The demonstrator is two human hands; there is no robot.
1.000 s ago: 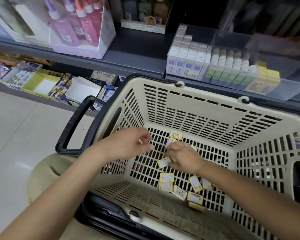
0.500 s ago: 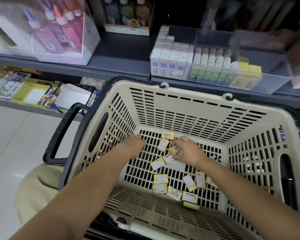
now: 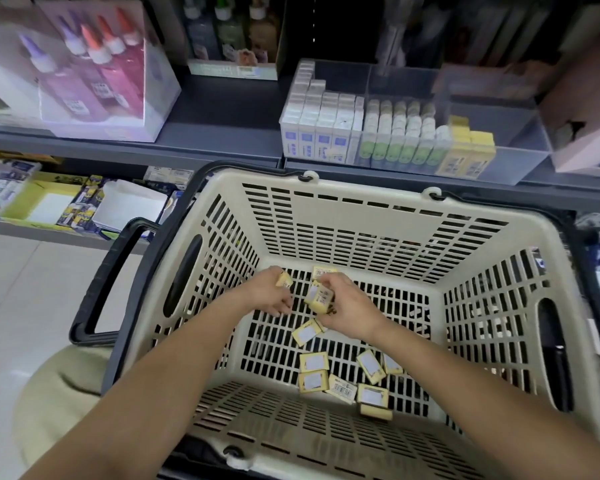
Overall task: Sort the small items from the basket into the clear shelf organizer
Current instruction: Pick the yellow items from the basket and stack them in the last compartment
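head view: right hand (image 3: 352, 311) grips a small bundle of yellow boxes (image 3: 321, 298) low over the floor of the basket (image 3: 361, 209). left hand (image 3: 269, 292) pinches a single box (image 3: 284, 280) just beside it.

risk, as judged: several boxes in one grip could spill on the lift, and the slotted floor could snag corners.

loose boxes (image 3: 314, 362) lie nearer the body. the basket's far wall stands between the hands and the clear shelf organizer (image 3: 513, 133), whose yellow row (image 3: 468, 150) sits beside green-labelled tubes (image 3: 406, 147).
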